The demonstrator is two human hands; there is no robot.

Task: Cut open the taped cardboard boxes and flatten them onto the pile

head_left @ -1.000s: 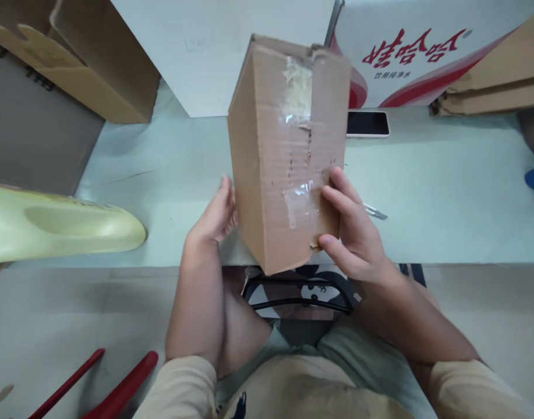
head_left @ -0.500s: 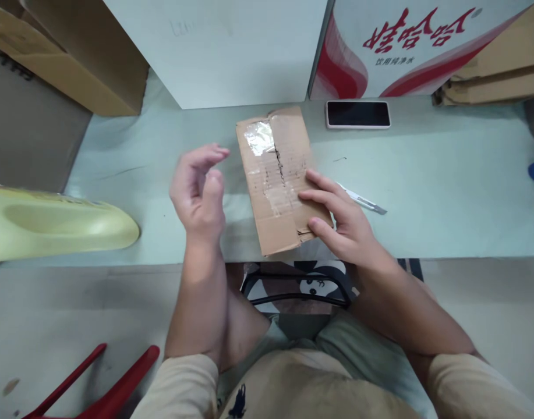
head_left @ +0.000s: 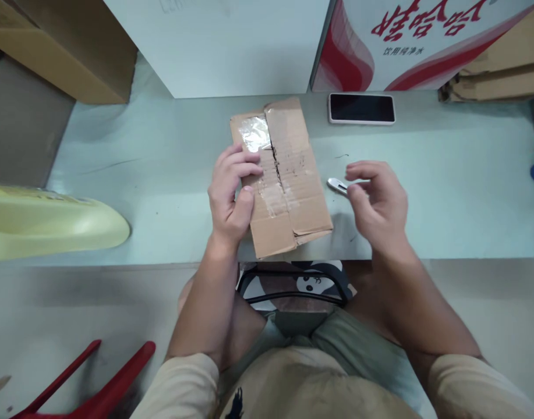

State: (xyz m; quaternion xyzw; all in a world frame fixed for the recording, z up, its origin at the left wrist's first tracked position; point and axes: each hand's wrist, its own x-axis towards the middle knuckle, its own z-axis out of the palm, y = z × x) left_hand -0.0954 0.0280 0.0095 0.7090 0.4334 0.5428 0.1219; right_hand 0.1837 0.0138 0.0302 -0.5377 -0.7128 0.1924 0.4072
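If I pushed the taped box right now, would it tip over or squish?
The taped box would probably slide rather than tip, since it rests flat on the table. Its cardboard looks fairly stiff, but the top might dent near the ragged seam. I can't tell if it's heavy, because its inside is hidden.

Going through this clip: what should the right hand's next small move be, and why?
Probably close the right hand on the slim tool: its thumb and forefinger stand apart right by it, though contact is unclear, while the left hand lies over the left edge of the cardboard box.
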